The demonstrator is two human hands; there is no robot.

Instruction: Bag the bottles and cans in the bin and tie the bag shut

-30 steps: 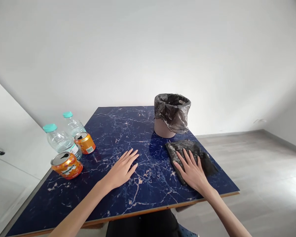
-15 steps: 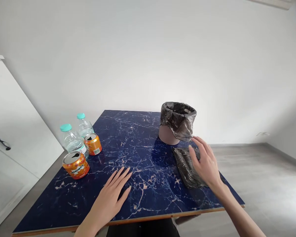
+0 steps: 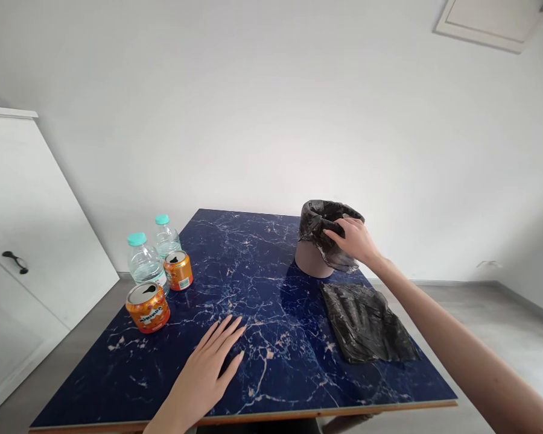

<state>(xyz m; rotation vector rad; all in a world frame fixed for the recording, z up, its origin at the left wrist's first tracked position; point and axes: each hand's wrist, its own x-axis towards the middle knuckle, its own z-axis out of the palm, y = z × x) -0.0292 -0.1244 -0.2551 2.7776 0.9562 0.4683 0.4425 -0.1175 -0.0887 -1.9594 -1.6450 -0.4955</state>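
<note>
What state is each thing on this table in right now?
Bin: upright, lined.
Bin liner: draped over rim, gripped by right hand.
Left hand: open, flat on table.
Spare bag: folded, lying flat.
Near can, far can: upright, opened.
Near bottle, far bottle: upright, capped.

The table has a smooth, glossy top in dark blue marble pattern with pale veins; its front edge shows bare wood-coloured board. At the table's far right, the bin looks like smooth, matt plastic, and its liner is thin, crinkled black film with a faint sheen. The folded bag on the table's right is the same wrinkled film. On the table's left, the near can and far can are glossy printed metal. The near bottle and far bottle are clear, shiny plastic.
</note>
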